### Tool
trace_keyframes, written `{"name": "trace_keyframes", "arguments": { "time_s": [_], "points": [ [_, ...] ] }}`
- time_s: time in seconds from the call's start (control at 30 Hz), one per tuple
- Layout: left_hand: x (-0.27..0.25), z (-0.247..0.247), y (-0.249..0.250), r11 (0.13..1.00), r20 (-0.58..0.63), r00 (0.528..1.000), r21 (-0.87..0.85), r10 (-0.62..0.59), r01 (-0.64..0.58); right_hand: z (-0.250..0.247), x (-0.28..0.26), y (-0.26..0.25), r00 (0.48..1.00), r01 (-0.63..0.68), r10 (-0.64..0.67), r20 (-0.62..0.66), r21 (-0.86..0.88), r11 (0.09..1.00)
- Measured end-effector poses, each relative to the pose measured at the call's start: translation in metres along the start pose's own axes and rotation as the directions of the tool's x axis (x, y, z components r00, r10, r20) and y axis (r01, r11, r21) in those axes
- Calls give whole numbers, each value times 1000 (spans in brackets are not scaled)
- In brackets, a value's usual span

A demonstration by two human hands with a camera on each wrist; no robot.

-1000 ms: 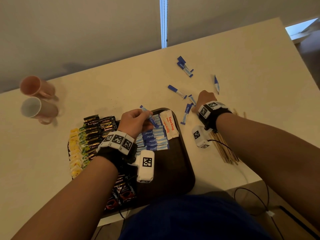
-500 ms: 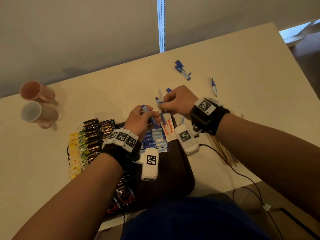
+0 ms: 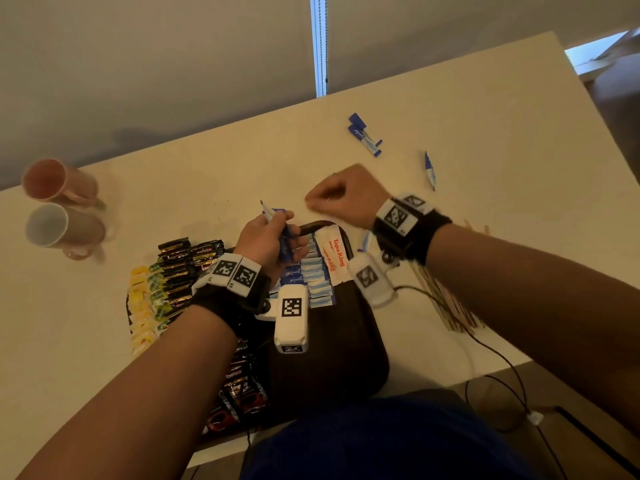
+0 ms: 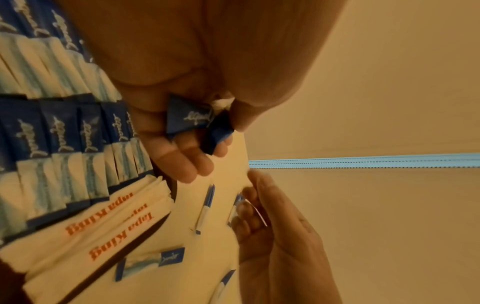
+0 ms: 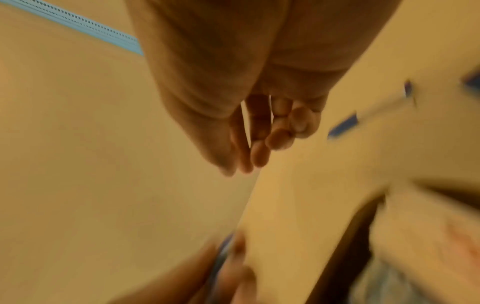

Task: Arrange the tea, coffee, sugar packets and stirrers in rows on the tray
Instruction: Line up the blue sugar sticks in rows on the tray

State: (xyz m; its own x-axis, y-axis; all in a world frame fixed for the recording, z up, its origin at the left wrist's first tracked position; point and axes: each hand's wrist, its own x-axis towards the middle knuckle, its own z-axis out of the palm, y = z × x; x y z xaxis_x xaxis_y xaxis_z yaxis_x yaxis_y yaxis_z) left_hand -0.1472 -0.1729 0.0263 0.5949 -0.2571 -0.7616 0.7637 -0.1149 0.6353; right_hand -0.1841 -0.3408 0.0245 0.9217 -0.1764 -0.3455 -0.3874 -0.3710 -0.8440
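left hand (image 3: 266,239) grips a few blue sugar packets (image 4: 191,120) in curled fingers above the far edge of the dark tray (image 3: 332,362). on the tray, from the left, lie rows of yellow tea sachets (image 3: 142,306), black coffee sachets (image 3: 180,265), blue packets (image 3: 311,282) and white packets with red lettering (image 3: 334,256). right hand (image 3: 341,197) hovers over the table (image 3: 485,133), fingers loosely curled; whether it holds anything cannot be told. wooden stirrers (image 3: 446,306) lie on the table right of the tray.
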Motion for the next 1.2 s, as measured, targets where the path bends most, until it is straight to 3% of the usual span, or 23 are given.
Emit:
{"name": "trace_keyframes", "arguments": {
  "time_s": [0.07, 0.13, 0.2, 0.27, 0.57, 0.77, 0.93, 1.07, 1.2],
  "points": [
    [3, -4, 0, 1000, -6, 1000, 3, -6, 6, -23, 28, 10, 979, -106, 79, -186, -140, 985],
    [6, -6, 0, 1000, -8, 1000, 26, 1, -1, -46, 61, 22, 956, -212, 111, -272, -374, 903],
    [7, -7, 0, 999, -2, 1000, 39, 16, -16, -59, 88, 36, 964, -263, 172, -204, -616, 743],
    [8, -8, 2, 999, 11, 1000, 38, 30, -30, -59, 104, 46, 962, -265, 222, -161, -748, 609],
    [15, -15, 9, 999, 21, 999, 29, 32, -33, -29, 114, 52, 972, -171, 225, -67, -857, 485],
    [10, -14, 3, 998, 23, 999, 52, 41, -42, -14, 88, 70, 979, -104, 202, 26, -790, 604],
    [4, -12, 3, 997, 12, 999, 67, 31, -31, -17, 73, 64, 971, -203, 237, -39, -658, 725],
    [1, -11, 4, 992, 13, 999, 119, 30, -32, -23, 56, 45, 982, -139, 60, -176, -480, 866],
    [-4, -6, 5, 986, 10, 997, 152, 71, -71, -18, 29, 12, 974, -8, -44, -222, -230, 973]
  ]
}}
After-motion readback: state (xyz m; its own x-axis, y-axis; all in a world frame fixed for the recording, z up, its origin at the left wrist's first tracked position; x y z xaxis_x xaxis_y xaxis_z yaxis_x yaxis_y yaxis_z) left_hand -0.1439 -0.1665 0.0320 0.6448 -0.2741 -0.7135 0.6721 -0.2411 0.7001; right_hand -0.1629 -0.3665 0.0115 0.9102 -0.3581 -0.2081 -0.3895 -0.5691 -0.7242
